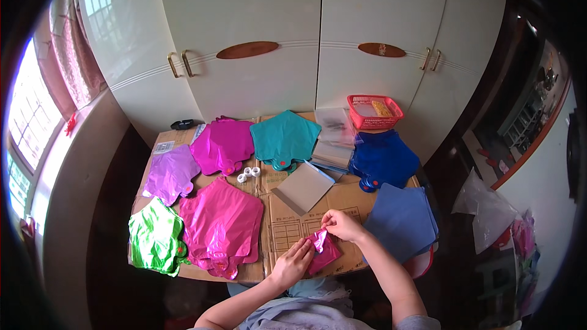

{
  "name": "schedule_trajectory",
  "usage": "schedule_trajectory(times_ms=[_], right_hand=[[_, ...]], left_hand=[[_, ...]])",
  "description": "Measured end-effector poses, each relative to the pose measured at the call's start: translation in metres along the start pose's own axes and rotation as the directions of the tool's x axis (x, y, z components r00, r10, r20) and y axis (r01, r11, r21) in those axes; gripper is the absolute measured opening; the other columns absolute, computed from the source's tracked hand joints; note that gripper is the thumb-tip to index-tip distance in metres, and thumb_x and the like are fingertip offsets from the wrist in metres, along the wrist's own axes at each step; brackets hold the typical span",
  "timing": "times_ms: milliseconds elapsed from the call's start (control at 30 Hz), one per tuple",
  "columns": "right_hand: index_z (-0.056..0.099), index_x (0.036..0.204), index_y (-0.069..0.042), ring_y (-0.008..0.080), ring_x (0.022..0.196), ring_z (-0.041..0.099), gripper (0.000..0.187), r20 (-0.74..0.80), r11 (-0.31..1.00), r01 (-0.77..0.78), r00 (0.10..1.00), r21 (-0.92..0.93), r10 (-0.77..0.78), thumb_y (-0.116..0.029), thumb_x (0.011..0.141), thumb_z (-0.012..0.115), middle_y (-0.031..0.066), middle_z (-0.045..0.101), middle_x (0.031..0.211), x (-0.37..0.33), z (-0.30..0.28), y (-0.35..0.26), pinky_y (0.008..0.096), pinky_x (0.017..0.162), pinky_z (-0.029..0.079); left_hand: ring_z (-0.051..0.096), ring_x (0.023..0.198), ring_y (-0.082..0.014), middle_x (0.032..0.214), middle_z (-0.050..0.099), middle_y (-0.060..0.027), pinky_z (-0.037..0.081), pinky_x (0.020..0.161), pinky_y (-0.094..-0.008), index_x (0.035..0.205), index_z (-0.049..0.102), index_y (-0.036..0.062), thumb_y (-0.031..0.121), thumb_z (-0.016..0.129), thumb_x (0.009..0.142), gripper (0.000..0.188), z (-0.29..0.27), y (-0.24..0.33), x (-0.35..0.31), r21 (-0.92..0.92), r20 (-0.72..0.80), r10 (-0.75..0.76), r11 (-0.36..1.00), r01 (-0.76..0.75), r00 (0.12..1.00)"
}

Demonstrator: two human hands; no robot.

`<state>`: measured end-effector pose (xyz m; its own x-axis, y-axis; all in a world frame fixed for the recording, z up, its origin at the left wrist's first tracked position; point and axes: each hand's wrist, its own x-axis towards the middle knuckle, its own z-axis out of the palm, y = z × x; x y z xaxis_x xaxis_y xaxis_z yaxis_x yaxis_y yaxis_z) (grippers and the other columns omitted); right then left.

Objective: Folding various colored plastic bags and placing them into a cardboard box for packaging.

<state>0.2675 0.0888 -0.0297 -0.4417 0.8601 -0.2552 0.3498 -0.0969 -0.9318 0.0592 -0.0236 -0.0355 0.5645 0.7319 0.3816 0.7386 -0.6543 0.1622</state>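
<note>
A shiny pink foil balloon (324,258), folded into a small flat packet, lies near the front edge of the cardboard-covered table. My left hand (294,263) rests flat with outstretched fingers on its left side. At the packet's upper edge, my right hand (342,225) pinches a raised bit of foil between thumb and fingers. Left of my hands is a stack of flat pink foil balloons (221,220). A grey flat sleeve (304,188) lies just beyond my hands. Blue-grey flat sheets (400,220) are stacked beside my right forearm.
Other flat foil stacks ring the table: green (154,236), lilac (171,170), magenta (223,145), teal (285,139) and dark blue (386,157). Small white rolls (247,174) sit mid-table. Clear bags (336,125) lie beside a red basket (374,113) at the back. Cupboards (244,12) stand behind.
</note>
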Motion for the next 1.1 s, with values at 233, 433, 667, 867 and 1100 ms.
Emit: schedule_trajectory(times_ms=[233, 433, 667, 867, 1100], right_hand=[[0.055, 0.099, 0.001, 0.0197, 0.074, 0.065, 0.015, -0.16, 0.988, -0.127, 0.977, 0.089, 0.14, 0.001, 0.084, 0.056, 0.0123, 0.066, 0.088, -0.002, 0.011, -0.005, 0.0309, 0.067, 0.052], [0.062, 0.105, -0.001, 0.0294, 0.085, 0.065, 0.023, -0.235, 0.746, 0.338, 0.805, -0.574, -0.545, -0.014, 0.087, 0.06, 0.0133, 0.067, 0.097, -0.031, 0.027, -0.028, 0.037, 0.076, 0.052], [0.056, 0.12, 0.003, 0.0331, 0.122, 0.05, 0.038, 0.061, 0.367, 0.371, 0.77, -0.853, -0.636, -0.018, 0.088, 0.056, 0.0203, 0.055, 0.127, -0.055, 0.052, 0.007, 0.0483, 0.107, 0.032], [0.053, 0.124, 0.003, 0.0334, 0.125, 0.048, 0.04, 0.104, 0.35, 0.394, 0.777, -0.85, -0.621, -0.018, 0.09, 0.054, 0.0207, 0.052, 0.131, -0.058, 0.049, 0.004, 0.0477, 0.108, 0.032], [0.056, 0.12, 0.001, 0.0295, 0.121, 0.05, 0.034, 0.116, 0.395, 0.475, 0.742, -0.787, -0.66, -0.01, 0.089, 0.053, 0.0165, 0.056, 0.126, -0.056, 0.051, 0.002, 0.0394, 0.105, 0.038]], left_hand=[[0.052, 0.122, -0.0298, 0.126, 0.057, -0.0163, 0.045, 0.1, -0.0352, 0.12, 0.057, 0.0013, 0.011, 0.056, 0.078, 0.043, 0.002, -0.001, -0.001, 0.003, 0.004, 0.01, 1.0, -0.01, 1.0], [0.052, 0.122, -0.0294, 0.125, 0.058, -0.0162, 0.044, 0.101, -0.0356, 0.118, 0.058, 0.001, 0.011, 0.056, 0.078, 0.042, 0.001, 0.0, -0.001, 0.008, 0.0, -0.002, 1.0, 0.002, 1.0], [0.053, 0.12, -0.0283, 0.122, 0.059, -0.0161, 0.04, 0.104, -0.0402, 0.113, 0.059, 0.0008, 0.011, 0.056, 0.079, 0.036, 0.003, -0.001, 0.0, -0.044, -0.024, -0.001, 0.999, 0.0, 1.0], [0.064, 0.102, -0.0209, 0.104, 0.067, -0.0088, 0.033, 0.106, -0.0516, 0.116, 0.057, 0.0044, 0.008, 0.056, 0.083, 0.033, -0.009, 0.002, -0.012, -0.13, -0.063, -0.168, 0.979, 0.159, 0.984], [0.063, 0.08, -0.0262, 0.085, 0.066, -0.0079, 0.048, 0.085, -0.0427, 0.098, 0.065, 0.0087, 0.01, 0.067, 0.075, 0.022, -0.048, -0.037, -0.016, -0.248, -0.187, -0.246, 0.949, 0.197, 0.951]])
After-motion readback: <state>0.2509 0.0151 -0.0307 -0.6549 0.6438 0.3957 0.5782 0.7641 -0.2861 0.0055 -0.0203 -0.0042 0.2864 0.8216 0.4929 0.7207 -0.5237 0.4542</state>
